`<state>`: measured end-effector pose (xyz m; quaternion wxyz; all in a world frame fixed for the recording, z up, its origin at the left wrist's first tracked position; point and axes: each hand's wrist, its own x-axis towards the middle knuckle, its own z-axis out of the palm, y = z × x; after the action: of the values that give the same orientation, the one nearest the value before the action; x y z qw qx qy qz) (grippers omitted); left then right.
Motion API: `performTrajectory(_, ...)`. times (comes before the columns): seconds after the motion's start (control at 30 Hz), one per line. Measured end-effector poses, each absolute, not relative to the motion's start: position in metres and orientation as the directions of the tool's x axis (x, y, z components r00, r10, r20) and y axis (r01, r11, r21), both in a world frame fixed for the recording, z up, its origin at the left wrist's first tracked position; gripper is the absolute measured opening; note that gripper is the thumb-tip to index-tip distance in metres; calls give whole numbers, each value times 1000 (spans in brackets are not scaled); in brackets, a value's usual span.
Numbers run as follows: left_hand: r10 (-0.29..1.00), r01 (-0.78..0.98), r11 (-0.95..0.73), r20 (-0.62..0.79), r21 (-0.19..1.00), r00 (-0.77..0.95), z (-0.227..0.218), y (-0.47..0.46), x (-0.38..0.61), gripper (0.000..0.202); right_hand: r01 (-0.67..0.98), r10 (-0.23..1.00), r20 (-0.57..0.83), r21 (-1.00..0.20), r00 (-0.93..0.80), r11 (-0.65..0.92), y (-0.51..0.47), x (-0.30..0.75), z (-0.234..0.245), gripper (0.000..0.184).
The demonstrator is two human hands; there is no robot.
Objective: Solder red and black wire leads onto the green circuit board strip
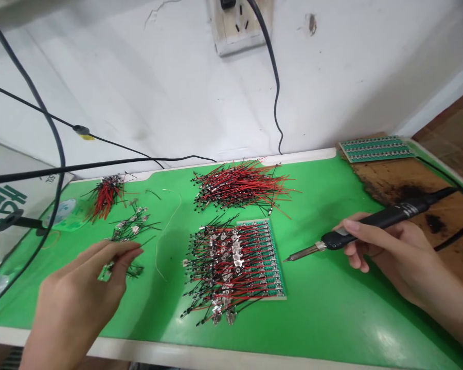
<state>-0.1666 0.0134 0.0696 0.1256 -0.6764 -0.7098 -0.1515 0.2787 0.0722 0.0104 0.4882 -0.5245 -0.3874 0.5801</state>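
Note:
In my right hand (393, 252) is a black soldering iron (374, 223), its tip pointing left toward the circuit board. My left hand (83, 288) is closed in a pinch, and a thin black wire (148, 240) sticks out from its fingertips; any part on the wire's other end is hidden. Just behind and under those fingers lies a loose pile of small metal parts with black wires (133, 226). Between my hands is a green circuit board (275, 257), with rows of red and black wires (204, 257) and silvery metal pieces reaching out to its left.
A heap of red and black wires (239, 187) lies behind the board, and a smaller bundle (107, 198) at back left. Another green board (376, 149) rests on a scorched wooden board (401, 185). Black cables (56, 128) hang across the left, before a wall socket (241, 25).

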Motion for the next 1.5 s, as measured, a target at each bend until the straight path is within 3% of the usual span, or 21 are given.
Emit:
performTrajectory(0.1, 868, 960, -222, 483, 168, 116, 72, 12, -129, 16, -166, 971, -238, -958, 18, -232, 72, 279, 10, 41)
performTrajectory(0.2, 861, 832, -429, 437, 352, 259, 72, 14, -85, 15, -169, 967, -256, -954, 23, -248, 73, 278, 12, 41)
performTrajectory(0.37, 853, 628, -522, 353, 577, 385, 61, 18, -27, 17, -200, 961, -277, -941, -3, -272, 69, 278, 14, 40)
performTrajectory(0.63, 802, 649, -591, 440, 480, 404, 34, 26, -6, 14, -174, 957, -286, -941, -45, -290, 55, 283, 3, 40)
performTrajectory(1.03, 810, 645, -585, 395, 492, 433, 27, 26, -12, 17, -163, 976, -219, -962, -13, -218, 53, 283, -1, 32)
performTrajectory(1.5, 800, 635, -599, 409, 488, 440, 27, 26, -14, 18, -179, 972, -235, -956, -2, -232, 55, 280, 0, 28)
